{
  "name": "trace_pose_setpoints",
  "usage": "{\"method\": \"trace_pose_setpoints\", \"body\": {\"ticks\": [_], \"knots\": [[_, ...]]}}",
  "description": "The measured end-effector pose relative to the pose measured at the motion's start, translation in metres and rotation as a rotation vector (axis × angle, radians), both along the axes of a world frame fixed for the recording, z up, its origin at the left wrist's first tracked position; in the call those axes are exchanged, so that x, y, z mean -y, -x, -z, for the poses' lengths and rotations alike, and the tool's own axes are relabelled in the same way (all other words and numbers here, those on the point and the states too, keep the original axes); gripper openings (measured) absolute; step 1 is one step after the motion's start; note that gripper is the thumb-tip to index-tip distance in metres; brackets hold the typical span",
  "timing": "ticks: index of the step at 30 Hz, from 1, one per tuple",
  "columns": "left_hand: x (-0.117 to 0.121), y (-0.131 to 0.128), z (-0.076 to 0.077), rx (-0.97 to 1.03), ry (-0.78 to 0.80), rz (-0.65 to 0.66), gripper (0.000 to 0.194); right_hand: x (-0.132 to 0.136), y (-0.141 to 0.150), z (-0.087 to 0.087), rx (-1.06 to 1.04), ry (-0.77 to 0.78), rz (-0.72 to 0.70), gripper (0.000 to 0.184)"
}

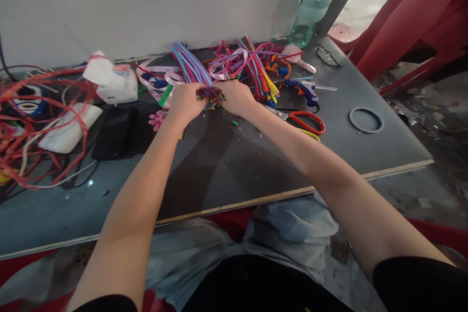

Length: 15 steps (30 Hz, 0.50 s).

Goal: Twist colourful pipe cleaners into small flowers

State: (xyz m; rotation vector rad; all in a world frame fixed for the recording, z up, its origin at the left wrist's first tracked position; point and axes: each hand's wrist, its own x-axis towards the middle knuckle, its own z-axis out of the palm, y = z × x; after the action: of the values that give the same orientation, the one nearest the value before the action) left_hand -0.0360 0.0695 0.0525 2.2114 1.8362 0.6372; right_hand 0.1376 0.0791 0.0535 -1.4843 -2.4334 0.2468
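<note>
My left hand point(185, 102) and my right hand point(236, 98) meet over the back part of the table, knuckles toward me. Both are closed on a small dark purple bunch point(209, 93) with yellow and green bits, whose exact kind I cannot make out. The fingertips are mostly hidden. Right behind the hands lies a bundle of blue and purple pipe cleaners point(190, 64). More pipe cleaners in red, pink and yellow point(261, 75) lie beyond my right hand. A pale pink ribbon point(155, 70) curls beside my left hand.
Scissors point(307, 122) with red handles lie by my right forearm, near a blue glue gun point(305, 90), a hairbrush point(298, 58) and a grey ring point(365, 120). A green bottle point(314, 7) stands behind. At left are a dark phone point(115, 131), a tissue pack point(117, 85) and tangled red strips point(22, 144).
</note>
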Motion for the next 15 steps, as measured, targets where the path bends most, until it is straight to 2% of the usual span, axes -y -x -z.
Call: {"method": "trace_pose_setpoints", "body": {"ticks": [3, 6, 10, 12, 15], "knots": [[-0.006, 0.012, -0.001, 0.07, 0.056, 0.055, 0.029, -0.001, 0.004, 0.0, -0.025, -0.013, 0.022, 0.038], [-0.007, 0.026, 0.005, 0.191, 0.097, 0.079, 0.033, -0.003, 0.005, 0.003, -0.043, -0.024, 0.022, 0.035], [-0.002, 0.036, 0.009, 0.233, 0.068, 0.002, 0.038, -0.009, 0.003, 0.014, -0.056, -0.038, 0.021, 0.04], [0.002, 0.037, 0.008, 0.212, 0.047, -0.027, 0.037, -0.008, 0.003, 0.019, -0.085, -0.105, -0.056, 0.05], [0.008, 0.037, 0.004, 0.194, 0.075, -0.03, 0.023, 0.0, 0.007, 0.025, -0.117, -0.239, -0.182, 0.059]]}}
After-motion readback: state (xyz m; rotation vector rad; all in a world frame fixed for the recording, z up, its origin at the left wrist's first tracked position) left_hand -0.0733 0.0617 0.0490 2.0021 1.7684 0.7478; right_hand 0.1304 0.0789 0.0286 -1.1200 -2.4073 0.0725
